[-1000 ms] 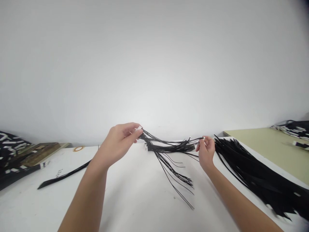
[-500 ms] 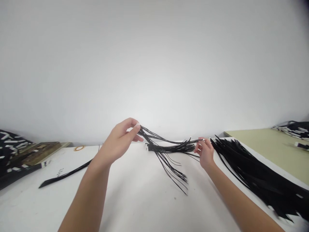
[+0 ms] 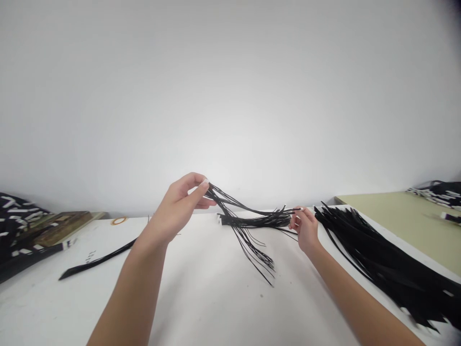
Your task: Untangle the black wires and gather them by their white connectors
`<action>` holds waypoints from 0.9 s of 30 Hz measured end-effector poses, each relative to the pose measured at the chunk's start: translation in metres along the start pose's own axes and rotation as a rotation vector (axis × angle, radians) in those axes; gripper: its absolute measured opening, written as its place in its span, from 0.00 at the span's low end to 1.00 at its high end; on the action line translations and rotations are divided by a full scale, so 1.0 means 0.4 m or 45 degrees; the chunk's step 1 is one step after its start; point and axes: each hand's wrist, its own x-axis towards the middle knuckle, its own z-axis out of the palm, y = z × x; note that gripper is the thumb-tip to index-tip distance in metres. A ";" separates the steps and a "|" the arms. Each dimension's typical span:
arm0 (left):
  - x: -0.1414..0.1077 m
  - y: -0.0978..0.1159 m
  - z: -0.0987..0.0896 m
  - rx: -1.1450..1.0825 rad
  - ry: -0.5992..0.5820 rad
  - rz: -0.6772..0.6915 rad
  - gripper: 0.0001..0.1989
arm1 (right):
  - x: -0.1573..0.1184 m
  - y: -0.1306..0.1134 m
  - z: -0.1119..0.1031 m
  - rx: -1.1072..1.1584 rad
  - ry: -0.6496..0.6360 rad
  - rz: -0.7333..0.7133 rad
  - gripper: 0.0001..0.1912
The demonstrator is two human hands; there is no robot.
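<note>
Thin black strands [image 3: 248,240] fan out from my left hand [image 3: 183,204], which pinches their gathered end above the white tabletop. Some of them hang down to the right over the surface; others stretch across to my right hand [image 3: 304,228], whose fingers are closed on their tips. Beneath the stretched strands, a black bundle [image 3: 252,221] with a white band at its left end lies on the table, its right end close to my right fingers.
A large black pile of strands [image 3: 389,254] covers the right side of the white table [image 3: 223,312]. Black strands [image 3: 97,262] and an orange ring [image 3: 118,221] lie left. White-banded bundles [image 3: 21,216] fill the far left; more bundles [image 3: 439,192] sit on the greenish surface [image 3: 389,206].
My left hand has risen slightly, and the hanging strands have swung a little to the left. My right hand has barely moved.
</note>
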 end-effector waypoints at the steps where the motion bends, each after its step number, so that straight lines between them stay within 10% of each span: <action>1: -0.001 0.001 0.000 0.002 0.000 -0.004 0.17 | 0.000 0.001 0.000 0.000 -0.001 0.000 0.08; 27: 0.015 -0.006 0.024 -0.751 -0.228 -0.019 0.12 | -0.007 0.003 0.002 -0.037 -0.060 0.036 0.12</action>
